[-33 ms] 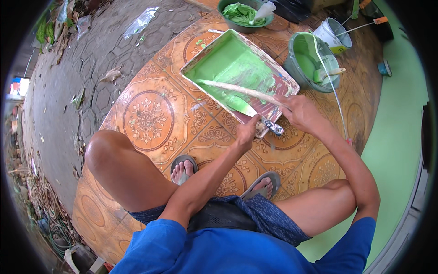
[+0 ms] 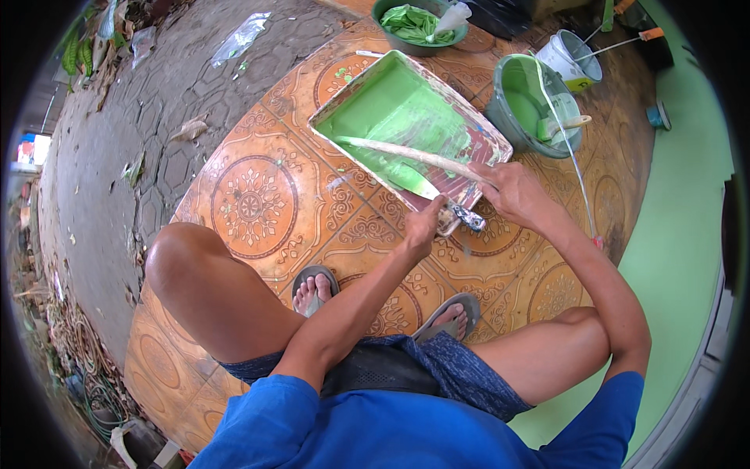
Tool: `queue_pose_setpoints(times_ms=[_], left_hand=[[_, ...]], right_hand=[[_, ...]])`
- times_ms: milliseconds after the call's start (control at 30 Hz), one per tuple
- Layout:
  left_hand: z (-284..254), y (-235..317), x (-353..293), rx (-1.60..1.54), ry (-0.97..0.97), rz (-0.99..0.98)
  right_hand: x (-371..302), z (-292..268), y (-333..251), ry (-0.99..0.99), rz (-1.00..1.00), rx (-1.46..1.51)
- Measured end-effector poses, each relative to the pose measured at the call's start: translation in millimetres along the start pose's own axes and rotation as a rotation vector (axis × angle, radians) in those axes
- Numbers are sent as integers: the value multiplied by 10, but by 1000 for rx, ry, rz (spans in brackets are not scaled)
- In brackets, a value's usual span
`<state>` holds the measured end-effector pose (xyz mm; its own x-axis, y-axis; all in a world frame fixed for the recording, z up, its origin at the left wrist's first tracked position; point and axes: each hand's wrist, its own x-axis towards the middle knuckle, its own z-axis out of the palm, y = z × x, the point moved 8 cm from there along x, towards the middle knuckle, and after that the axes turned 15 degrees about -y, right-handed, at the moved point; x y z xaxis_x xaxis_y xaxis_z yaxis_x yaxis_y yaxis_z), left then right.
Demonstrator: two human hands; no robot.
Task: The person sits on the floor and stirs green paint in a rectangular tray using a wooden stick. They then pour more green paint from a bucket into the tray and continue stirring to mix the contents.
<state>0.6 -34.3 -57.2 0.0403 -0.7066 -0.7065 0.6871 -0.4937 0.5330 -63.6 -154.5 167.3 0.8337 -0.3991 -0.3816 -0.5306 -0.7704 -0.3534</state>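
Observation:
A shallow paint tray with light green paint in it lies on the tiled floor in front of me. My right hand is closed round one end of a pale stick, whose far end reaches into the paint. At the tray's near edge, my left hand is closed on the rim, its thumb against a putty knife. This putty knife lies over the rim, its paint-covered blade inside the tray and its dark, spattered handle pointing right. The left fingers are partly hidden.
Right of the tray stands a green bucket of paint with a paintbrush in it. Behind are a white pail and a green basin holding green plastic. A light green wall bounds the right; paving lies left.

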Motion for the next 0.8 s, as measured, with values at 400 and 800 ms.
queue_pose_setpoints(times_ms=[400,800], left_hand=[[-64,-35,66,-20,-50,25],[-11,-43,69,-5,-54,28]], right_hand=[[-171,-505,130,-35,271,-189],[-303,-478,405,72,250,-124]])
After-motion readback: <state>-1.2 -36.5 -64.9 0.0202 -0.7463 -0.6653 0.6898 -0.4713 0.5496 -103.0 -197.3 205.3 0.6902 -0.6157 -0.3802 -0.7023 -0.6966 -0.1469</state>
